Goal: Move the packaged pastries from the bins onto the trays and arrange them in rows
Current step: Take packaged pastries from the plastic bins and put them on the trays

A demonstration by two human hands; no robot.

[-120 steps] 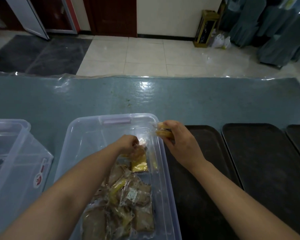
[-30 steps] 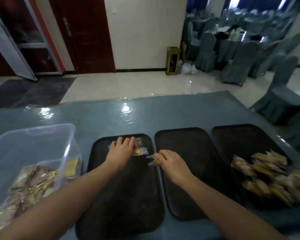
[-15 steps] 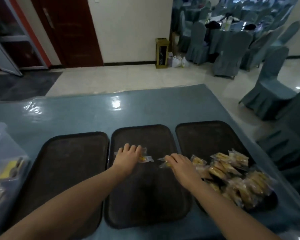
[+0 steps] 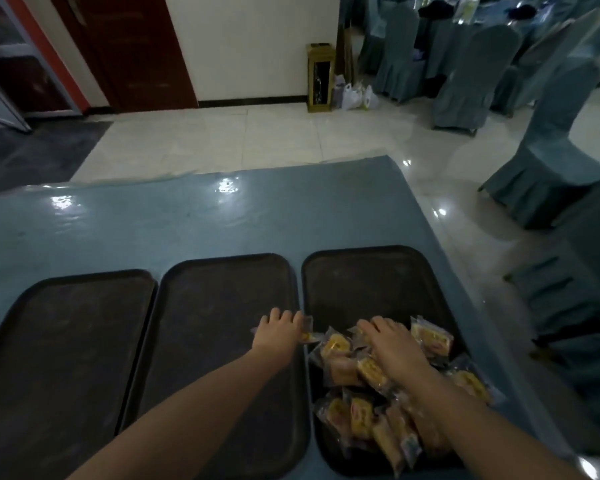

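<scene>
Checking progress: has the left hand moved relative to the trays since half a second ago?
Yes. The left hand has shifted right, from the middle tray's centre to its right edge, beside the right tray.

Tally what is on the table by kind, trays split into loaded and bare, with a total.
Loaded trays: 1, the right tray, holding a heap of packaged pastries too tangled to count
Bare trays: 2, the middle tray and the left tray
Total: 3 trays

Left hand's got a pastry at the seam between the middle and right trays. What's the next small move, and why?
Probably set it down just ahead of the pile on the right tray. The left hand holds the pastry over that tray's left rim, the right hand rests on the heap, and the tray's far half is bare.
</scene>
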